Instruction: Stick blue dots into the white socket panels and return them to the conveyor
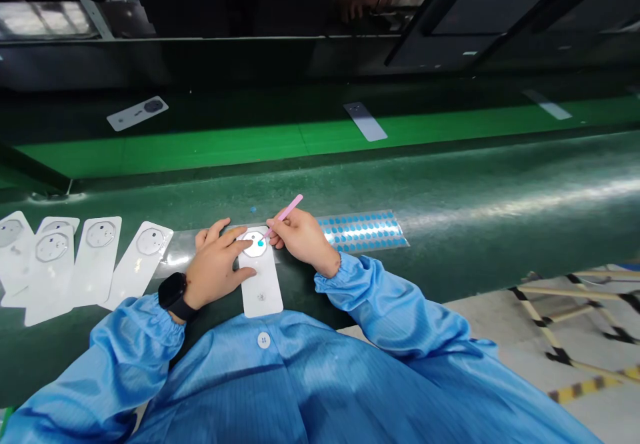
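A white phone back cover [263,284] lies lengthwise on the dark green bench edge in front of me. My left hand [217,267] rests on its left side, fingers spread flat and pinning it down near the round camera ring. My right hand [300,237] is closed round pink tweezers [285,214], whose tip touches a small blue dot sticker [261,243] on the ring. A sheet of blue dot stickers [363,229] lies just right of my right hand.
Several more white covers [95,261] lie fanned out at the left. Beyond the bench runs a green conveyor belt [225,144] carrying two covers [137,113] [365,121]. Another person's hand [353,4] shows at the top. Floor with striped tape [580,384] is at the right.
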Tool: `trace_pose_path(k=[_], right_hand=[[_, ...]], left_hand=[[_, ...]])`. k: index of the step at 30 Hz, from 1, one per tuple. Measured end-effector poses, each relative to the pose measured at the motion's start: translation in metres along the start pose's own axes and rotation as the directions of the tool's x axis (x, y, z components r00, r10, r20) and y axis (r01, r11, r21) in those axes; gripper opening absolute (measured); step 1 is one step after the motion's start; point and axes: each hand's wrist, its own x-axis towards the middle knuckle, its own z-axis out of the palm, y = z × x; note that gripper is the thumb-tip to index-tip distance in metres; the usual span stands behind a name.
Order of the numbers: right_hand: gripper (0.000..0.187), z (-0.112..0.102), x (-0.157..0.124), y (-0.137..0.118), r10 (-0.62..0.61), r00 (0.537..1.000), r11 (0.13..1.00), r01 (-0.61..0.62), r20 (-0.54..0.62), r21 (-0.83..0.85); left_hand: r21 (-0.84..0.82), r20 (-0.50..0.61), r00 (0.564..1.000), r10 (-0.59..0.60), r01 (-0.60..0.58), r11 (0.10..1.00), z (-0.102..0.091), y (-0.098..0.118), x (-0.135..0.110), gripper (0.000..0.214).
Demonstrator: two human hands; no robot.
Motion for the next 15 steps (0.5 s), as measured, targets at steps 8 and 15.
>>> trace_pose_path(k=[8,15], right_hand=[[0.019,0.0007,-0.0022,-0.0019,0.028,0.999,1.0,-0.028,-0.018,0.006],[0.019,0.0005,-0.0007,-0.0004,0.013,1.0,1.0,-0.013,-0.003,-0.005]], left_hand=[[0.002,0.007,1.0,0.001,-0.001,1.0,-0.0004,0.0003,-0.0005,0.043],[-0.002,-0.014,1.0,0.012,-0.012,1.0,0.0013,-0.0016,-0.0009,0.042]])
